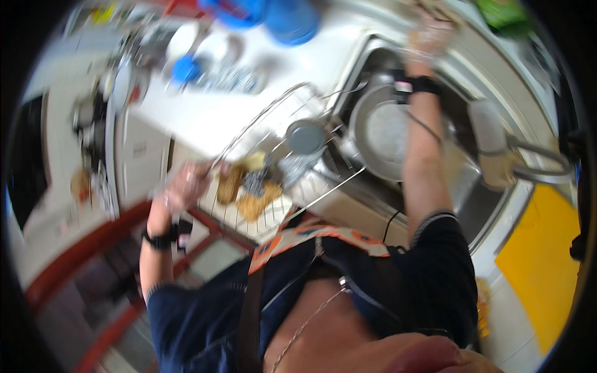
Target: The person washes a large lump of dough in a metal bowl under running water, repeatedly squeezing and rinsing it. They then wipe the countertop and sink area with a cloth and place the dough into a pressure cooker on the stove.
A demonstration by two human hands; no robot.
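My left hand (pixel 186 184), in a clear plastic glove, grips the rim of a wire basket (pixel 254 123). In the basket lie brown and yellow sponges or scrubbers (pixel 252 205), a grey steel-wool scrubber (pixel 255 181) and a round grey item (pixel 305 136). My right hand (pixel 430 37), also gloved, reaches over the sink to its far side, at a beige cloth-like item (pixel 440 10). Blur hides whether its fingers are closed on that item. Below my right forearm, a round metal pan (pixel 380 133) sits in the steel sink (pixel 466 168).
A blue plastic container (pixel 291 21) stands on the white counter (pixel 186 119), with a clear bottle with a blue cap (pixel 228 80) and white dishes (pixel 182 39) nearby. A beige brush-like item with a grey handle (pixel 494 149) is at the sink's right edge. A green package (pixel 503 16) lies at upper right.
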